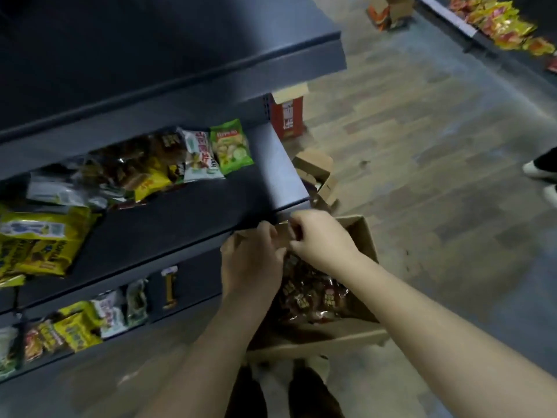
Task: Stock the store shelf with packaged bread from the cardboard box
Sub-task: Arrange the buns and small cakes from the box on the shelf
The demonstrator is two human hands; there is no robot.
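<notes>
Open cardboard box (325,336) with left hand (250,260) and right hand (319,236) meeting over its far flap. The fingers are curling, but blur is hiding whether they grip anything. Packaged bread (313,297) is lying just beneath both hands, filling the box. The shelf (196,212) just beyond them is showing bare space, so most stocking appears to be remaining.

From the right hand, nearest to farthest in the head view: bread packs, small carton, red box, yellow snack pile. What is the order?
1. Bread packs, in the box just below the right hand.
2. Small carton, on the floor past the shelf end.
3. Red box, further up the aisle.
4. Yellow snack pile, far top right.
</notes>
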